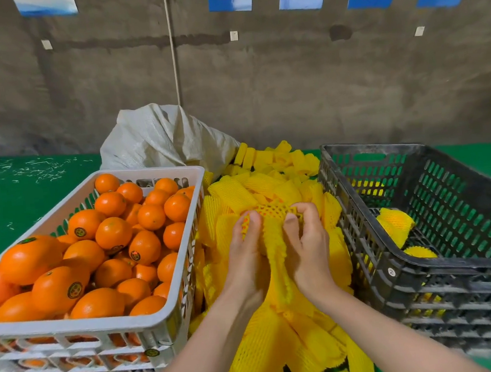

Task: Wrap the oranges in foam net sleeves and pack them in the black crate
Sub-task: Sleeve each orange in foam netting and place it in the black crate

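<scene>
Two hands meet at the centre of what we see, both closed round one orange (273, 212) partly covered by a yellow foam net sleeve (276, 257). The left hand (245, 242) curls over the fruit's nine o'clock side, thumb pressed on the mesh. The right hand (306, 240) pinches the sleeve at three o'clock. We see peel through the stretched diamond openings, and the slack, crinkled tail hangs toward six o'clock between the wrists. Beneath lies a heap of soft, flattened sleeves (236, 192). At nine o'clock stands a white slotted plastic crate (71, 325) piled with glossy round oranges (114, 233), some stickered. At three o'clock the black crate (395, 263), rigid and perforated, holds at least two wrapped oranges (396, 223). At twelve o'clock slumps a woven white sack (155, 137).
</scene>
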